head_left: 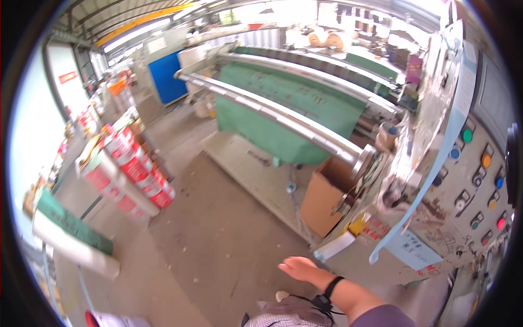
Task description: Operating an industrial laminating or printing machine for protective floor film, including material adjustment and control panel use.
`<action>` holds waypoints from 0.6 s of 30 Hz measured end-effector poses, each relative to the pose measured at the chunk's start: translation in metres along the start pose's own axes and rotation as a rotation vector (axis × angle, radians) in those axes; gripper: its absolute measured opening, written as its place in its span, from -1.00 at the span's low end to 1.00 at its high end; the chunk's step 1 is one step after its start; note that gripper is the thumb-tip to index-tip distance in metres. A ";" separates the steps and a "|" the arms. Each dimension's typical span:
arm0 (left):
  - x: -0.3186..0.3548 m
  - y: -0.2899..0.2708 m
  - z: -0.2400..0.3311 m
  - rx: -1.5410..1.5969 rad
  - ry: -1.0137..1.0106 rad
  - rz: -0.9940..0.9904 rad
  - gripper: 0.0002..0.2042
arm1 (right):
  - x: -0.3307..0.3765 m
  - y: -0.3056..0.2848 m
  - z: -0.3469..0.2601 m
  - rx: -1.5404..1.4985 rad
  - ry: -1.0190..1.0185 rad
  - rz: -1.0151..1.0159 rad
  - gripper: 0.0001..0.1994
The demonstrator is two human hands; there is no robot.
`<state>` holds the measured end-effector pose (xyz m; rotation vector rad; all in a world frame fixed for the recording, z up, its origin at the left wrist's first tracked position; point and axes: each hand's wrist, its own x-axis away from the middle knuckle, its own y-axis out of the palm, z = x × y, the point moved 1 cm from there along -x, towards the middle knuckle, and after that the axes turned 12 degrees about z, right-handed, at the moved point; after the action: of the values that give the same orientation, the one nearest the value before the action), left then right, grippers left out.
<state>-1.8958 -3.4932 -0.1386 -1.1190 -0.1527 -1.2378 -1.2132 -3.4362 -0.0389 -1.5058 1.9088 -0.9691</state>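
Note:
My right hand (pixel 300 269) reaches in from the lower right, a black band on its wrist, fingers stretched out to the left and holding nothing. It hangs over the concrete floor (pixel 218 234), just below the corner of a worn machine control panel (pixel 452 218) with coloured buttons. My left hand is out of sight. A bit of checked shirt (pixel 294 317) shows at the bottom edge.
A long green machine (pixel 283 114) with shiny metal rollers (pixel 283 117) runs from the back to the panel. An open cardboard box (pixel 324 196) sits beside it. Red-and-white printed rolls (pixel 133 169) and a green-wrapped roll (pixel 73 231) lie stacked at the left.

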 end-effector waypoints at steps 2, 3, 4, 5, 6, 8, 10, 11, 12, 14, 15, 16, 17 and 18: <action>-0.053 0.025 0.072 -0.011 0.047 -0.043 -0.66 | -0.064 -0.027 -0.019 -0.027 -0.059 0.104 -0.62; -0.076 0.036 0.103 -0.012 0.062 -0.052 -0.67 | -0.096 -0.050 -0.040 -0.038 -0.007 0.092 -0.64; -0.100 0.047 0.135 -0.014 0.077 -0.060 -0.68 | -0.126 -0.063 -0.048 -0.106 -0.036 0.125 -0.69; -0.125 0.058 0.168 -0.015 0.092 -0.068 -0.68 | -0.151 -0.079 -0.050 -0.173 -0.068 0.159 -0.74; -0.149 0.069 0.199 -0.016 0.108 -0.080 -0.69 | -0.169 -0.100 -0.050 -0.144 -0.036 0.198 -0.74; -0.199 0.076 0.262 -0.031 0.134 -0.091 -0.70 | -0.199 -0.138 -0.059 -0.201 -0.108 0.365 -0.81; -0.245 0.084 0.328 -0.036 0.156 -0.096 -0.71 | -0.213 -0.188 -0.063 -0.183 -0.045 0.531 -0.81; -0.264 0.090 0.358 -0.036 0.162 -0.095 -0.72 | -0.217 -0.213 -0.059 -0.161 0.005 0.622 -0.80; -0.282 0.106 0.395 -0.030 0.172 -0.100 -0.72 | -0.219 -0.245 -0.054 -0.132 0.050 0.719 -0.79; -0.310 0.148 0.467 -0.009 0.195 -0.115 -0.73 | -0.209 -0.321 -0.060 -0.067 0.257 0.836 -0.79; -0.336 0.171 0.520 0.051 0.337 -0.066 -0.74 | -0.198 -0.356 -0.051 -0.064 0.214 0.955 -0.78; -0.317 0.189 0.590 -0.044 0.534 -0.081 -0.72 | -0.183 -0.386 -0.041 -0.050 0.181 1.069 -0.77; -0.316 0.194 0.633 0.026 0.711 -0.006 -0.71 | -0.184 -0.410 -0.052 -0.047 0.252 1.110 -0.77; -0.315 0.205 0.671 0.107 0.886 0.068 -0.69 | -0.185 -0.433 -0.062 -0.039 0.319 1.154 -0.76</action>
<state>-1.5485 -2.8065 -0.1256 -0.4049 0.4798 -1.5339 -0.9557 -3.2989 0.3357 -0.0732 2.4755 -0.5993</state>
